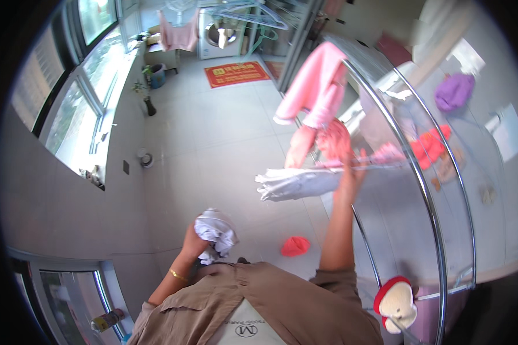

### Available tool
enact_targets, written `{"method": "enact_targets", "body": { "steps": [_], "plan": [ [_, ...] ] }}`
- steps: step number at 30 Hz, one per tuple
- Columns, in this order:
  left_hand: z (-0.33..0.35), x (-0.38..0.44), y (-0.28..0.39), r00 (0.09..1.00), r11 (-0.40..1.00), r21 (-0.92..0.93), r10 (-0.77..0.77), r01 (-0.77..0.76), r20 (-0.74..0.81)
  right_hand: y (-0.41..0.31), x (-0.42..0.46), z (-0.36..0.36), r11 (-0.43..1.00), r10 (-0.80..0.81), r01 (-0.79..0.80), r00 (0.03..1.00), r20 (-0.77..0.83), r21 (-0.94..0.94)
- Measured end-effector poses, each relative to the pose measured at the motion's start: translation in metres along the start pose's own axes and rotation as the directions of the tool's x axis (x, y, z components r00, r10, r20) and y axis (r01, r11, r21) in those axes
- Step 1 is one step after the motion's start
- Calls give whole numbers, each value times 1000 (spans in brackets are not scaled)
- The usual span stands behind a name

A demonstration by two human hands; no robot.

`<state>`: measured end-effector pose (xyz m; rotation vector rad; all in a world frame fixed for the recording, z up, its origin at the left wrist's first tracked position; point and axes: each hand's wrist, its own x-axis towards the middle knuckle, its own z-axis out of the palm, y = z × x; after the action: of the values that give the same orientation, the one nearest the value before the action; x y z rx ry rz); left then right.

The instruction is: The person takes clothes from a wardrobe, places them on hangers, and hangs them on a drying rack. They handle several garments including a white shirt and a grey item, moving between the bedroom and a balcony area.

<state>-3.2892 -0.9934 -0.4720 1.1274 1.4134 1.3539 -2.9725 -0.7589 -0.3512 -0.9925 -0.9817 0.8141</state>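
Observation:
My left hand is closed around a crumpled white cloth garment, held low in front of my body. At the chrome drying rack, my right hand reaches up among the hung clothes, blurred, with its fingers apart against them. A white garment hangs beside that hand. Just beyond are a coral garment and a pink garment, draped near the rack's end. Whether the right fingers grip any cloth cannot be told.
A red cloth lies on the tiled floor. Farther right are a purple cloth and a red garment. A plush toy is at the rack's lower end. A red mat lies before the washing machine; windows line the left.

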Motion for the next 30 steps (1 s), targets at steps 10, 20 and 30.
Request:
{"method": "enact_targets", "body": {
  "steps": [10, 20, 30],
  "plan": [
    [-46, 107, -20, 984, 997, 8, 78, -80, 157, -71, -19, 27, 965, -254, 261, 947, -196, 13],
    [-152, 188, -46, 998, 997, 69, -45, 42, 53, 4, -89, 133, 959, -128, 114, 991, -39, -258],
    [-193, 247, -41, 984, 1000, 3, -14, 15, -176, 137, -173, 229, 887, 404, -461, 803, 439, 27]
  ]
}}
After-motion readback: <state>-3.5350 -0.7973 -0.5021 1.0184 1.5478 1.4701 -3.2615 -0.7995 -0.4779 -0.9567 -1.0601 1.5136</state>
